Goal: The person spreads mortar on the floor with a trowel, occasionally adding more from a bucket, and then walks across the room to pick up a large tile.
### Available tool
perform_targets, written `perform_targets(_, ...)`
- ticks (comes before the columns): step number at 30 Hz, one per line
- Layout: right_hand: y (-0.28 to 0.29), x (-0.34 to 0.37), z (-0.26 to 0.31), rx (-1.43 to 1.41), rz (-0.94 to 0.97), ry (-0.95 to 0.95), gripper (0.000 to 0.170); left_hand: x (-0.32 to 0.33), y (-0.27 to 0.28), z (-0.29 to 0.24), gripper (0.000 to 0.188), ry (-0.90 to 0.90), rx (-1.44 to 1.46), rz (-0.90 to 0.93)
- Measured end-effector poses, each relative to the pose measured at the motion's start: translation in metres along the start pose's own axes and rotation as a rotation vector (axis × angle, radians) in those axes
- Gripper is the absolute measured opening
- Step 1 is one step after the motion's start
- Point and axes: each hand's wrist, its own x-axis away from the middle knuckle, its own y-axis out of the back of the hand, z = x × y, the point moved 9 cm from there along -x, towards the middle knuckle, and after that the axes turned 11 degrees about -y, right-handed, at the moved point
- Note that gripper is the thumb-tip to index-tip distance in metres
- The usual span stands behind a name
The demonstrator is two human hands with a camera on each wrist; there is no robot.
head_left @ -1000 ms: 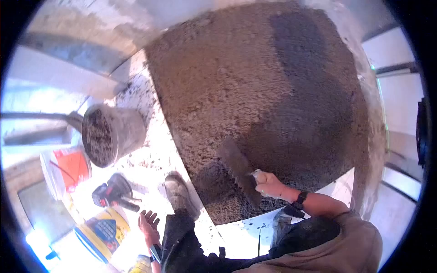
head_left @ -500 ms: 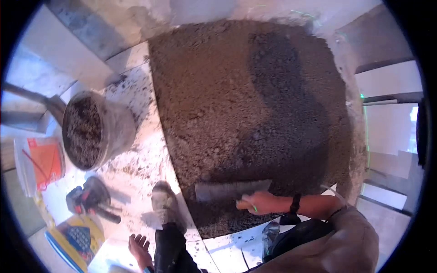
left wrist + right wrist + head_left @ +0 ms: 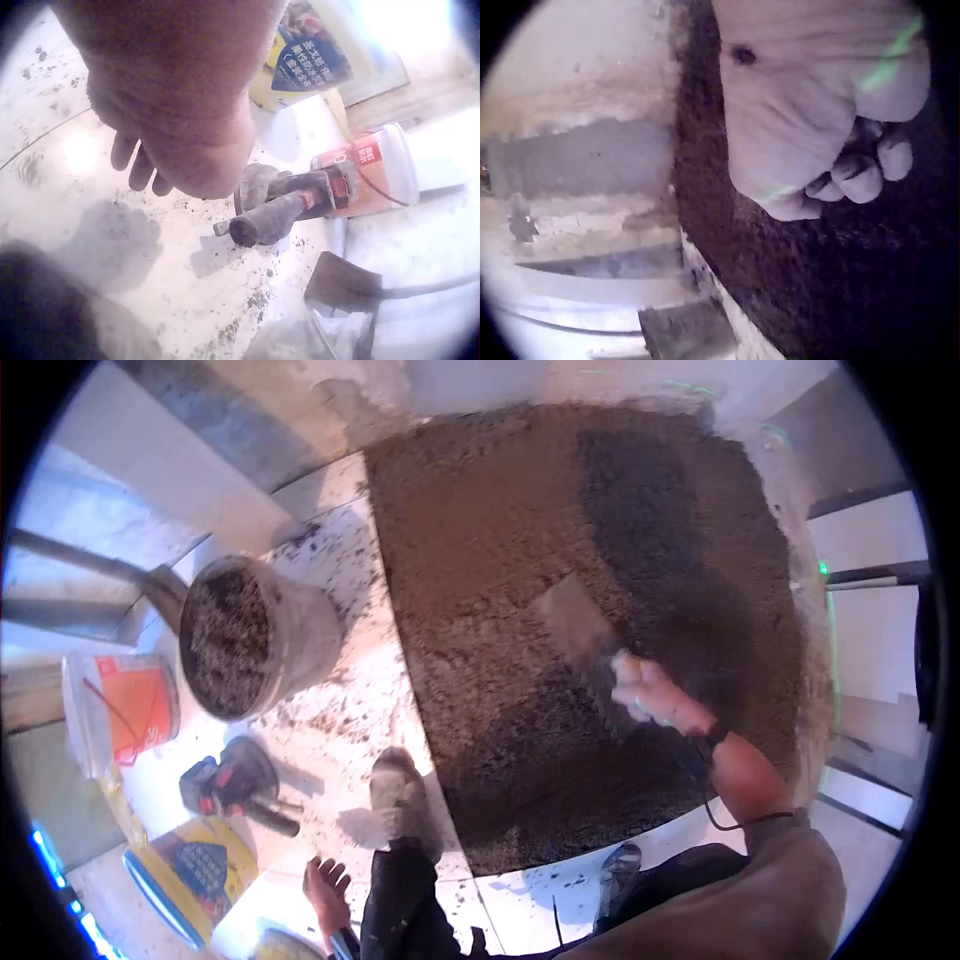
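My right hand (image 3: pixel 655 692) grips the handle of a flat rectangular trowel (image 3: pixel 572 612), its fingers curled round it. The blade lies slanted over the dark, grainy mortar bed (image 3: pixel 490 530), around its middle. In the right wrist view the curled fingers (image 3: pixel 857 178) show above the mortar, while the trowel is hidden. My left hand (image 3: pixel 328 888) hangs beside the left leg with loosely bent fingers and holds nothing. In the left wrist view that hand (image 3: pixel 180 97) is over the pale floor, near a dirty power tool (image 3: pixel 289 202).
On the left stand a large bucket (image 3: pixel 315 640) of dark mix, a white-and-orange pail (image 3: pixel 140 705) and a yellow-and-blue bucket (image 3: pixel 235 860). My shoe (image 3: pixel 398 795) rests on pale flooring beside the bed's left edge. Mortar crumbs dot the floor (image 3: pixel 350 570). Walls border the bed's far and right sides.
The trowel has swept from the near part of the bed forward and right, and its blade has turned from crosswise to slanted. My left hand still hangs by the leg.
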Motion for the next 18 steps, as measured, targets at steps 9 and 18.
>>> perform_targets(9,-0.169,0.048,-0.136,1.194,0.529,0.274,0.029,0.006,0.0,0.022,0.051,0.055,0.083,0.003)
perform_targets(18,-0.122,-0.011,0.076,1.29,-0.25,0.629,0.016,-0.008,0.017,0.057,0.046,0.119,0.147,-0.025)
